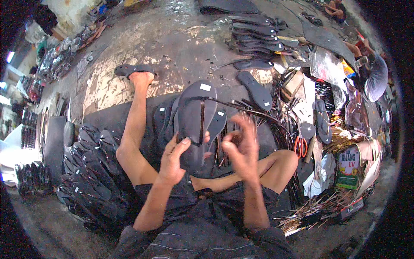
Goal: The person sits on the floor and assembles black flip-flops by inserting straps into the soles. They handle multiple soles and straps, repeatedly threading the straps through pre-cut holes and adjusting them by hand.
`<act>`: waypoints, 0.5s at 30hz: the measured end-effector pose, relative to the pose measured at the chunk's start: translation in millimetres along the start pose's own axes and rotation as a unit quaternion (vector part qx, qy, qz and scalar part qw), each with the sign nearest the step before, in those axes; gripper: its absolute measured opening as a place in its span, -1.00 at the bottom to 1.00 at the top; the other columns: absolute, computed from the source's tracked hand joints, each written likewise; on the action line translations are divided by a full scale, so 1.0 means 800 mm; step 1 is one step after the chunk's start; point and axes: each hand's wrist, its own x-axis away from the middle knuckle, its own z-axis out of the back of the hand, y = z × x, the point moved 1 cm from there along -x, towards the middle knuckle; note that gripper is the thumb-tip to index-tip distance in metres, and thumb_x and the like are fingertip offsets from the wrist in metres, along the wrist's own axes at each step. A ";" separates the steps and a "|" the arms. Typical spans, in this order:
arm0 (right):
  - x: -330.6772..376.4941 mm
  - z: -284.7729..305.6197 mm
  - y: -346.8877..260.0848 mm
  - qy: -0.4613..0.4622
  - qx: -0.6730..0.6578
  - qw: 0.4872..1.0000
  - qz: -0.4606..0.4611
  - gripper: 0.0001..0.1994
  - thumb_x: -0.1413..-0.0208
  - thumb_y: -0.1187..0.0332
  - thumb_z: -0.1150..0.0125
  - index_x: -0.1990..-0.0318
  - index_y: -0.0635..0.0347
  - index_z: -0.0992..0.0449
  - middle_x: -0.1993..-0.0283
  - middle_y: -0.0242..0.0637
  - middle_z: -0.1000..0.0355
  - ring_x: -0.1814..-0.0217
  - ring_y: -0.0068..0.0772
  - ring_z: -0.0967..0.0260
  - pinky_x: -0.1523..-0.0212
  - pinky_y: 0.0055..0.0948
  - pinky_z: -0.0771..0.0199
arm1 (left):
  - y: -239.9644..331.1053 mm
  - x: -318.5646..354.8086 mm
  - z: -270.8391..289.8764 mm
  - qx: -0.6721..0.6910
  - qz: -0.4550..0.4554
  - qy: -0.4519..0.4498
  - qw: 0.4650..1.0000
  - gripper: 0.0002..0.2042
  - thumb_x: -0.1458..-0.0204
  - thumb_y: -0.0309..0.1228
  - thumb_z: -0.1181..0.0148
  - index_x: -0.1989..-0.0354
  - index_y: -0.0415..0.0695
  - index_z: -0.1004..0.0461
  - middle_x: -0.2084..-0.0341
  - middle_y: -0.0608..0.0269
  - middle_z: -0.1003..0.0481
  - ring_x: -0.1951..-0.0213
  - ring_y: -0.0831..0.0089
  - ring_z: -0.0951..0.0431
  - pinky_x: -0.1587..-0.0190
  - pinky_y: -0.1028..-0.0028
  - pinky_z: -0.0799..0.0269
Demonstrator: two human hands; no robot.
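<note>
My left hand [173, 162] is closed around the lower end of a black sandal [192, 113], thumb in front and fingertips showing at its right side. The sandal stands tilted up before me, with a white label near its top. A dark glossy strap [202, 118] runs down its middle, and another strip leads off to the right from its upper part. Just right of the sandal, apart from it, is my right hand [243, 149]. Its fingers are bent and smeared by motion, so whether they grip anything cannot be told. Behind the held sandal lie more black soles [161, 118].
Finished-looking black sandals [92, 172] are heaped at my left. Stacked soles [254, 36] lie ahead. At right are dark strips [282, 125], orange-handled scissors [300, 147], a single sole [321, 121] and a printed can [348, 168]. Another person [376, 77] sits at far right.
</note>
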 end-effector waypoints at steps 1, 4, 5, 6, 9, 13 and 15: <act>-0.010 0.003 -0.030 0.040 -0.041 0.996 0.063 -0.63 -0.26 0.58 -0.41 -0.19 0.27 -0.54 -0.13 -0.25 -0.56 -0.02 -0.48 -0.54 0.02 -0.47 -0.58 | 0.006 0.000 0.008 -0.031 0.022 0.001 0.999 -0.52 -0.39 -0.36 -0.15 -0.43 -0.26 -0.39 -0.23 -0.02 -0.59 -0.17 0.15 -0.67 -0.18 0.13 -0.69; -0.032 0.036 -0.049 -0.017 0.153 0.974 0.167 -0.79 -0.21 0.55 -0.48 0.01 0.29 -0.68 0.01 -0.23 -0.66 0.06 -0.48 -0.58 0.01 -0.50 -0.58 | 0.023 0.009 0.030 -0.312 -0.018 -0.009 0.950 -0.44 -0.21 -0.53 -0.33 -0.41 -0.28 -0.39 -0.16 0.04 -0.60 -0.03 0.23 -0.72 0.03 0.23 -0.80; -0.033 0.027 -0.053 0.018 0.098 0.988 0.121 -0.91 -0.24 0.55 -0.47 0.14 0.33 -0.71 0.15 -0.28 -0.68 0.14 -0.52 -0.57 0.03 -0.52 -0.57 | 0.036 0.003 0.033 -0.339 -0.026 0.005 0.940 -0.38 -0.10 -0.62 -0.38 -0.40 -0.27 -0.40 -0.14 0.03 -0.60 -0.01 0.25 -0.72 0.04 0.26 -0.79; -0.032 0.028 -0.056 0.006 0.057 0.997 0.050 -0.95 -0.30 0.56 -0.42 0.14 0.31 -0.70 0.18 -0.32 -0.68 0.16 -0.57 -0.54 0.07 -0.54 -0.54 | 0.049 -0.001 0.033 -0.365 -0.034 0.022 0.930 -0.31 0.00 -0.71 -0.44 -0.39 -0.25 -0.41 -0.12 0.03 -0.60 0.00 0.26 -0.72 0.06 0.29 -0.78; -0.034 0.029 -0.025 -0.058 -0.089 0.994 0.004 -0.94 -0.38 0.49 -0.38 0.19 0.25 -0.63 -0.11 -0.09 -0.65 0.07 -0.45 -0.56 -0.08 -0.38 -0.53 | 0.084 0.000 0.027 -0.303 -0.099 0.222 0.921 -0.42 -0.06 -0.58 -0.44 -0.33 -0.16 -0.51 -0.13 0.04 -0.61 0.03 0.25 -0.74 0.04 0.27 -0.73; -0.037 -0.024 -0.008 -0.021 -0.358 0.922 -0.143 -0.93 -0.43 0.48 -0.30 0.03 0.24 -0.61 -0.19 -0.07 -0.60 0.10 -0.30 -0.67 -0.08 -0.18 -0.76 | 0.054 -0.013 0.018 -0.442 -0.310 0.335 0.772 -0.63 -0.15 -0.29 -0.48 -0.14 -0.02 -0.68 -0.01 0.04 -0.71 0.19 0.17 -0.79 0.12 0.21 -0.70; -0.043 -0.026 -0.007 0.014 -0.157 0.985 -0.075 -0.79 -0.36 0.55 -0.38 -0.10 0.23 -0.69 -0.01 -0.15 -0.67 0.13 -0.38 -0.67 0.09 -0.39 -0.69 | 0.066 -0.008 -0.031 -0.368 -0.268 0.306 0.836 -0.70 -0.21 -0.36 -0.46 -0.10 -0.08 -0.69 0.10 0.20 -0.73 0.19 0.38 -0.74 0.10 0.35 -0.66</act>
